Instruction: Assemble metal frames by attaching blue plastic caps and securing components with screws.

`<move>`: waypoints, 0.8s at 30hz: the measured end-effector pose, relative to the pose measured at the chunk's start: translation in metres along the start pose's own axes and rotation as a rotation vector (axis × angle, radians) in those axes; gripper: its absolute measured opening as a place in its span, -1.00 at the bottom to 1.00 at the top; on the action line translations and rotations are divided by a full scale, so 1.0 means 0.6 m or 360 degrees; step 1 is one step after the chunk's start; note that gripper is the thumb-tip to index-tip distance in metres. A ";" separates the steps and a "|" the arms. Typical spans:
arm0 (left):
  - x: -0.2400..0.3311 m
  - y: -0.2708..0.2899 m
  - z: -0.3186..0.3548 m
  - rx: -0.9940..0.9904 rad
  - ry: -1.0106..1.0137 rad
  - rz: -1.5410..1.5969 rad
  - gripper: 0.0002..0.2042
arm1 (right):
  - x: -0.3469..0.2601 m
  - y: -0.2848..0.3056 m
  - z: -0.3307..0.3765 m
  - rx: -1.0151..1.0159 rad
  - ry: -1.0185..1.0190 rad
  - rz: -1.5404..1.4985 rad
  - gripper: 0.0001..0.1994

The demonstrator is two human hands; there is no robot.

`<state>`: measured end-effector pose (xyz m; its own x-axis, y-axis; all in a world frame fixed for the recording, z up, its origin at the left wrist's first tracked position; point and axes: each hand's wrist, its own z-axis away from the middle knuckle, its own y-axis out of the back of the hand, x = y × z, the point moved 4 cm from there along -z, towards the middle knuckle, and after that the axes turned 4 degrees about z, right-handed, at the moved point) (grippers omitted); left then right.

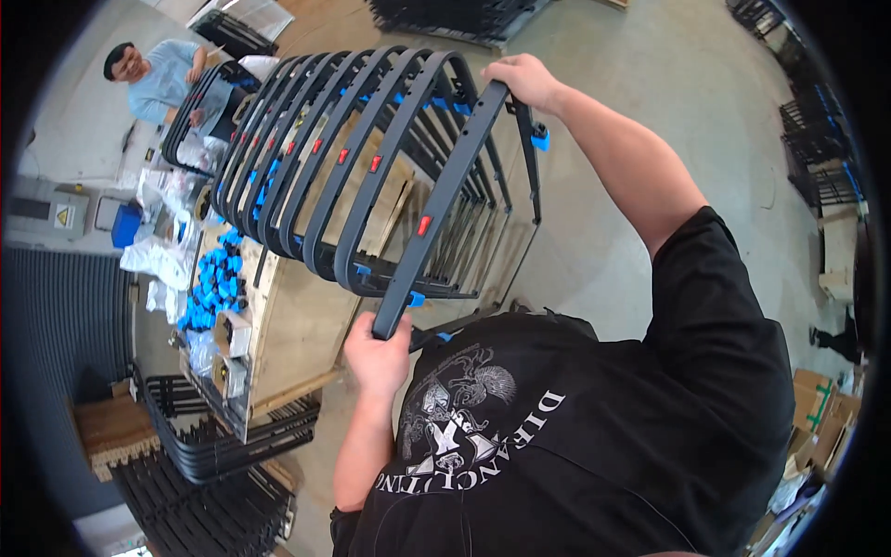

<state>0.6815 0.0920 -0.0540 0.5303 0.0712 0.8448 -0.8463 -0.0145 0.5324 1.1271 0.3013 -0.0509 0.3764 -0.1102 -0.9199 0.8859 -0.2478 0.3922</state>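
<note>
Over the wooden desk (297, 325) I've got the nearest dark frame (436, 213) of the upright row clenched at both ends, left hand (376, 357) low and near, right hand (524, 79) high and far.

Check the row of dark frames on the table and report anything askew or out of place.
Nothing looks damaged. The nearest dark grey plastic frame tilts out of the row, gripped by the left hand and right hand. Small blue plastic clips lie heaped on the wooden table.
</note>
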 end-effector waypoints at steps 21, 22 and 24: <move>0.037 -0.023 -0.074 -0.0038 -0.0156 0.0225 -0.64 | 0.125 -0.020 -0.097 0.0564 -0.0098 -0.0152 -0.39; 0.022 -0.016 -0.068 0.0025 -0.0227 0.0118 -0.60 | 0.174 -0.032 -0.075 0.0656 -0.0094 -0.0401 -0.41; -0.016 -0.019 -0.052 0.0069 -0.0229 -0.0075 -0.58 | 0.325 -0.068 -0.007 0.0810 -0.0407 -0.0715 -0.40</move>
<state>0.6846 0.1225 -0.0701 0.5738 -0.0706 0.8160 -0.8190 -0.0579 0.5709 1.1654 0.2943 -0.2465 -0.1249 -0.0986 -0.9873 0.6808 -0.7324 -0.0130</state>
